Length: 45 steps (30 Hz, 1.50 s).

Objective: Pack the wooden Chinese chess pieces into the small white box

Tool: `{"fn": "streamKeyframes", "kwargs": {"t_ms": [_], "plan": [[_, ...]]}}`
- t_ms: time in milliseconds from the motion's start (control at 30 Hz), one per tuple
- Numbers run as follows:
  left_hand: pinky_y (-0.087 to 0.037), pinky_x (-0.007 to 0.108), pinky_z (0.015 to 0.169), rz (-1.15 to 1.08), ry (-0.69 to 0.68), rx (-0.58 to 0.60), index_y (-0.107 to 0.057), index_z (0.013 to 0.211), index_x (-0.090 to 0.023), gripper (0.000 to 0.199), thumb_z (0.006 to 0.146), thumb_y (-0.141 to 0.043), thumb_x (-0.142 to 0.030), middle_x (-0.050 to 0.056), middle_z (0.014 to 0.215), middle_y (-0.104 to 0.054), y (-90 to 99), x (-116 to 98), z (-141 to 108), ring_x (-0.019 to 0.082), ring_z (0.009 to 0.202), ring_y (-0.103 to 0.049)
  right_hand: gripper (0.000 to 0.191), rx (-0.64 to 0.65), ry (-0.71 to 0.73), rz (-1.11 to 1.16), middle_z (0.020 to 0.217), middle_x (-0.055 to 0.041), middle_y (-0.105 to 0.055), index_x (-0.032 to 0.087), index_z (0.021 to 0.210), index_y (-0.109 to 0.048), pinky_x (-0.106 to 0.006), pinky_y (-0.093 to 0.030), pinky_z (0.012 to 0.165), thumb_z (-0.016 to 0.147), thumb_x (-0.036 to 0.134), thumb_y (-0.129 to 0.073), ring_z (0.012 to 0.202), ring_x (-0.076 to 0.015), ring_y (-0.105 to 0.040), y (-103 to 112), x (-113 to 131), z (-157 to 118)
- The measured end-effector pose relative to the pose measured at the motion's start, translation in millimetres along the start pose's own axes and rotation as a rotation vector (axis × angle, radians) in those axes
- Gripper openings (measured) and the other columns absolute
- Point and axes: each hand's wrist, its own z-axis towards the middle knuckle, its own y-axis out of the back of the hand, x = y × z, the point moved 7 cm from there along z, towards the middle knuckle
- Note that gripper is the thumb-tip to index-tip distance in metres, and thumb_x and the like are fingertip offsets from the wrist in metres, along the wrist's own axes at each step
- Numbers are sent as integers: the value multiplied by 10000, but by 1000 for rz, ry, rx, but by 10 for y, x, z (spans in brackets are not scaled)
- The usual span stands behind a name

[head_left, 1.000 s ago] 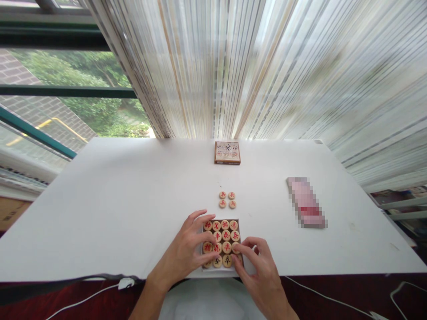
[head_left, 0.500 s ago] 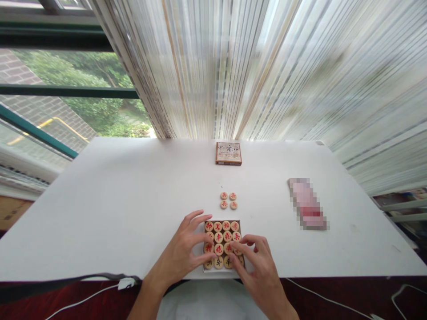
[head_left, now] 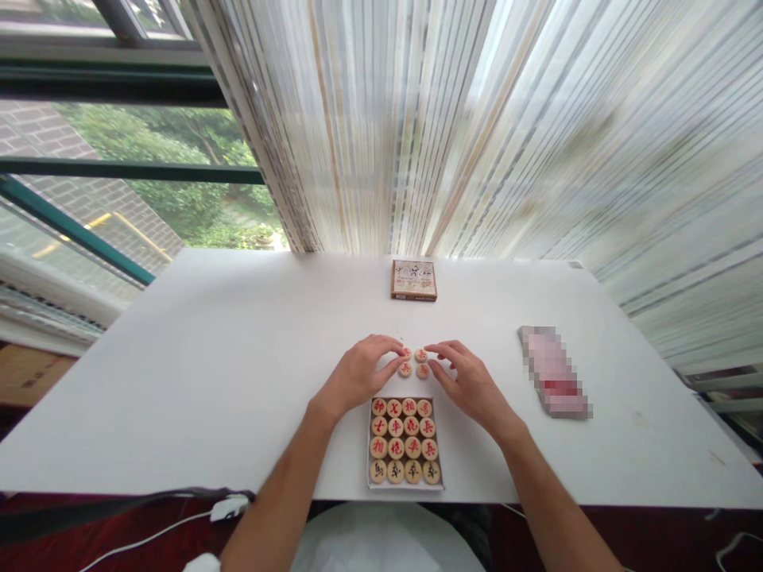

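Observation:
Several round wooden pieces with red characters form a small two-by-two group (head_left: 405, 370) on the white table. My left hand (head_left: 365, 370) is at the group's left side, thumb and fingers apart, fingertips by the upper left piece. At the right side is my right hand (head_left: 465, 373), its thumb and fingers also apart, fingertips beside the right-hand pieces. Nearer to me lies an open tray (head_left: 441, 445) filled with rows of wooden pieces; the front row has black characters, the other rows red ones.
A flat printed box (head_left: 414, 280) lies farther back on the white table (head_left: 238, 357). A blurred pink object (head_left: 554, 373) is on the right. Striped curtains (head_left: 381, 119) hang behind, and white cables run below the front edge.
Both hands have moved away from the tray, forward to the small group of pieces. The tray's pieces are now uncovered. The view has shifted slightly.

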Motion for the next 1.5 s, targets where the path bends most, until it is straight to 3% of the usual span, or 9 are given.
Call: {"fn": "streamKeyframes", "kwargs": {"t_ms": [200, 367, 467, 567, 733, 1000, 1500], "plan": [[-518, 372, 963, 35, -30, 49, -704, 1069, -216, 143, 948, -632, -244, 48, 1083, -734, -161, 178, 264, 218, 1040, -647, 209, -62, 20, 44, 1060, -78, -675, 229, 1131, -706, -333, -579, 733, 996, 250, -547, 900, -203, -680, -124, -212, 39], [-505, 359, 958, 6, -39, 52, -726, 1001, -216, 116, 951, -623, -203, 35, 1027, -747, -202, 271, 253, 209, 1012, -648, 385, -41, 86, 53, 1183, -65, -673, 288, 1163, -729, -421, -535, 983, 955, 77, -483, 1115, -222, -627, -173, -264, 5], [-496, 366, 974, -17, -37, 35, -731, 998, -219, 113, 950, -629, -206, 35, 1049, -748, -208, 306, 225, 208, 1026, -643, 428, -36, 102, 61, 1215, -61, -665, 301, 1191, -720, -438, -507, 1024, 943, 48, -479, 1146, -222, -603, -184, -265, -9], [-494, 374, 985, -39, -31, 14, -735, 1020, -218, 117, 944, -646, -224, 45, 1081, -746, -212, 331, 196, 209, 1045, -643, 327, -51, 88, 73, 1183, -77, -651, 271, 1169, -715, -417, -513, 1008, 969, 113, -509, 1132, -221, -610, -172, -256, -27], [-502, 375, 981, -59, -33, 0, -731, 1046, -214, 140, 912, -694, -233, 53, 1097, -743, -213, 342, 159, 210, 1057, -646, 97, -41, 55, 94, 1011, -63, -644, 229, 1011, -699, -368, -553, 878, 932, 267, -658, 955, -211, -645, -162, -229, -63], [-501, 387, 984, -55, -35, -4, -742, 1003, -222, 150, 854, -753, -219, 53, 1099, -740, -225, 347, 156, 220, 1064, -646, 66, -22, 88, 49, 976, -51, -643, 250, 963, -714, -395, -540, 898, 905, 275, -695, 953, -220, -641, -187, -165, -75], [-506, 407, 986, -53, -28, -28, -760, 990, -223, 113, 933, -665, -245, 58, 1060, -748, -250, 381, 169, 220, 1026, -650, 32, -9, 121, 2, 876, -27, -699, 244, 883, -672, -382, -541, 845, 894, 227, -697, 888, -216, -640, -125, -60, -74]]}}
